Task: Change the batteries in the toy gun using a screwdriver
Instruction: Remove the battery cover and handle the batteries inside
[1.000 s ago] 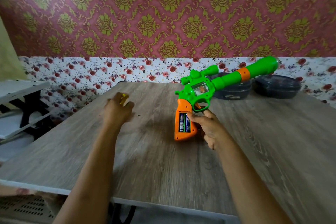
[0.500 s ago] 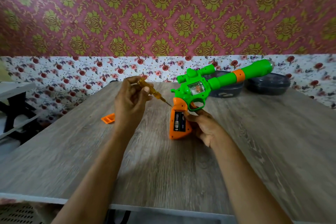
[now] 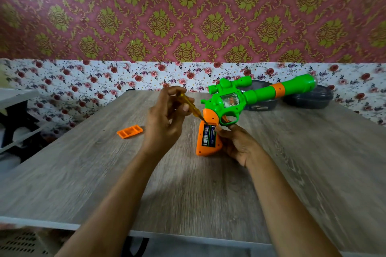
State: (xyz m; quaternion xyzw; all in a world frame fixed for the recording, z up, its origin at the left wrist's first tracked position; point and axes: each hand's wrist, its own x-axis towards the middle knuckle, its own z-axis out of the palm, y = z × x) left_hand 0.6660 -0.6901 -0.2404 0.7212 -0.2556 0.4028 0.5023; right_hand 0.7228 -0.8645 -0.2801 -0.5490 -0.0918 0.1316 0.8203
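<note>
labels on the batteries (image 3: 208,136) are too blurry to read; right hand (image 3: 238,146) half hidden behind the toy gun (image 3: 227,102); screwdriver (image 3: 191,106) butt buried in left hand (image 3: 165,123)

I hold both bare arms out in front, close together; my left hand (image 3: 165,123) is up high, fingers curled, pinching the screwdriver (image 3: 189,104); my right hand (image 3: 238,144) is lower, fingers wrapped round the toy gun (image 3: 240,106) handle.

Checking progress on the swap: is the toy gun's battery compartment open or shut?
Open. Batteries show bare in the orange grip; the cover lies apart on the table.
</note>
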